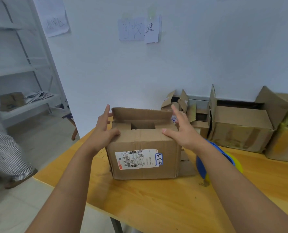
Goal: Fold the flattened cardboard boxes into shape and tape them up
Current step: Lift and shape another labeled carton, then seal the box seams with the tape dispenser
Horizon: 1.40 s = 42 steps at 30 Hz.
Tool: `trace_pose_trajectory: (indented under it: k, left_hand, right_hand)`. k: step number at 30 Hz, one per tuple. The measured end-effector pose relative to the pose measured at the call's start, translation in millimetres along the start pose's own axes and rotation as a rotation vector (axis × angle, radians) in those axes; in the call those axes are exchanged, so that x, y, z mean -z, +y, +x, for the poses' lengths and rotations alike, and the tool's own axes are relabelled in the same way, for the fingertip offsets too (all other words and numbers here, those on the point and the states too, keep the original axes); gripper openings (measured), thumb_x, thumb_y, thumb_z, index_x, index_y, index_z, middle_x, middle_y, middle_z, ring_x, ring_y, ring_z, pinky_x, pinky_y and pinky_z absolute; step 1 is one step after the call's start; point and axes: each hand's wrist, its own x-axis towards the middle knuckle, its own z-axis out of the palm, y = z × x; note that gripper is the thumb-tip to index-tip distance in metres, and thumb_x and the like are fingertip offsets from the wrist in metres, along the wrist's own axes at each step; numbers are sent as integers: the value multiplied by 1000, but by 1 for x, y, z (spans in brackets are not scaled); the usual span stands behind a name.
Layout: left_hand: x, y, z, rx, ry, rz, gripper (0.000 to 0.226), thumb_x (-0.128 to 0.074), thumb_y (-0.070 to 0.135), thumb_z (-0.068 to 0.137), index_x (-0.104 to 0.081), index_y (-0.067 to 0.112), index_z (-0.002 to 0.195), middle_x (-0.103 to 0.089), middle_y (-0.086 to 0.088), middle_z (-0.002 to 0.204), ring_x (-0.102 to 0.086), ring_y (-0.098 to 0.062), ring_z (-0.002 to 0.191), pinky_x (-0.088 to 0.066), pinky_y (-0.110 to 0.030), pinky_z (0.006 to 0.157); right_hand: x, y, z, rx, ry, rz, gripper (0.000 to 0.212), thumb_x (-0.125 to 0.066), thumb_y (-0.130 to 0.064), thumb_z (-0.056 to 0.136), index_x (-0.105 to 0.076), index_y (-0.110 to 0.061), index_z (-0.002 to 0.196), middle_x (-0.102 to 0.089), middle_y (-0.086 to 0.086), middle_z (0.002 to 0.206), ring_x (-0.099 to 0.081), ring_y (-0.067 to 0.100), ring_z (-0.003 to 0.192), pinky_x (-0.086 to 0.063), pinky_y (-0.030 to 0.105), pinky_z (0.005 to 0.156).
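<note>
A: Box [144,158] standing up on the desk [156,199], white label [136,158] facing this way. Already popped into shape.

B: And the top?

A: Near flap [141,134] folded down flat. Two small side flaps tucked in under it, looks like. Far flap [141,113] sticking up at the back. Dark gap showing between the two.

B: Hands?

A: Left hand [104,130] at the box's left top corner, fingers straight and spread, thumb pressing on the near flap. Right hand [182,130] at the box's right top corner, same way, fingers long and open, thumb on the flap edge. Not gripping anything, just pressing and steadying.

B: So what's left?

A: Probably pushing the far flap down to close the top. Then taping. No tape seen on this top. Bottom hidden, so can't tell about that.

B: Tape anywhere?

A: Blue and yellow thing [219,158] just right of the box, half hidden by the right arm. Maybe the tape holder, hard to say.

B: Other boxes?

A: Several open boxes [237,132] behind and right of the box, against the wall, flaps up. Not taped shut either, by the look of it.
</note>
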Motion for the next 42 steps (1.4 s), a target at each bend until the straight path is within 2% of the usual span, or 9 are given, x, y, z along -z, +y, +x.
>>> trace_pose_trajectory:
  k: [4, 7, 14, 18, 22, 25, 30, 36, 42]
  left_hand:
    - [-1, 3, 1, -22, 39, 67, 61, -54, 18, 95, -36, 50, 144, -32, 9, 134, -34, -10, 127, -35, -14, 80]
    - [-5, 6, -2, -50, 82, 113, 38, -56, 18, 93, -57, 41, 124, -38, 5, 128, -36, -13, 127, -40, -27, 98]
    - [-9, 20, -6, -177, 30, 679, 45, -38, 41, 95, -62, 22, 128, -53, 3, 138, -33, -24, 139, -24, -42, 116]
    - [-34, 39, -17, -172, -135, 876, 101, -10, 93, 73, -39, 29, 146, -40, 0, 150, -29, -26, 142, -25, -43, 117]
    - [-48, 46, -22, -120, -202, 1025, 134, -1, 108, 43, -15, 38, 156, -16, -6, 164, -8, -32, 150, -8, -49, 122]
    - [-48, 46, -20, -125, -198, 1041, 133, -5, 109, 42, -14, 40, 156, -18, -6, 163, -10, -32, 150, -9, -50, 122]
    - [-49, 45, -19, -92, -172, 1083, 126, -8, 110, 42, -13, 50, 152, -19, 4, 163, -14, -25, 149, -18, -62, 110]
    - [-49, 53, -17, -72, -233, 980, 128, -24, 110, 36, -12, 54, 151, -23, 5, 161, -13, -23, 148, -31, -50, 111]
    - [-56, 57, -23, -91, -215, 995, 119, -24, 109, 43, -13, 58, 150, -24, 7, 161, -14, -22, 148, -32, -48, 110]
  right_hand:
    - [-5, 6, 4, 2, 34, -24, 70, -68, -40, 92, -32, -41, 152, -27, -14, 135, -34, 9, 130, -34, 33, 109]
    - [-10, 13, 3, 35, 128, -136, 49, -64, -44, 94, -52, -32, 140, -39, -12, 129, -42, 10, 125, -37, 33, 105]
    - [-16, 14, -2, 108, 223, -261, 26, -57, -37, 98, -71, -22, 114, -51, -13, 115, -49, 4, 104, -35, 12, 78]
    - [-15, 14, -2, 90, 208, -284, 28, -56, -37, 99, -69, -21, 118, -48, -13, 116, -47, 5, 106, -33, 13, 75]
    - [-15, 16, -3, 73, 176, -240, 37, -51, -43, 101, -64, -22, 128, -51, -11, 125, -49, 8, 116, -38, 18, 84]
    - [-8, 17, -12, 84, 196, -87, 49, -40, -53, 102, -54, -26, 140, -54, -13, 134, -47, 5, 123, -40, 28, 98]
    - [19, 49, -43, -128, 431, -374, 28, -42, -43, 97, -58, -24, 109, -62, -2, 104, -55, 15, 91, -45, 33, 71]
    - [20, 75, -75, -518, 18, -853, 79, -50, -58, 96, -17, -16, 155, -61, 7, 122, -60, 26, 106, -50, 41, 83]
    - [18, 66, -85, -487, 69, -769, 77, -47, -23, 102, 3, -20, 159, -58, 0, 84, -60, 17, 78, -43, 32, 63]
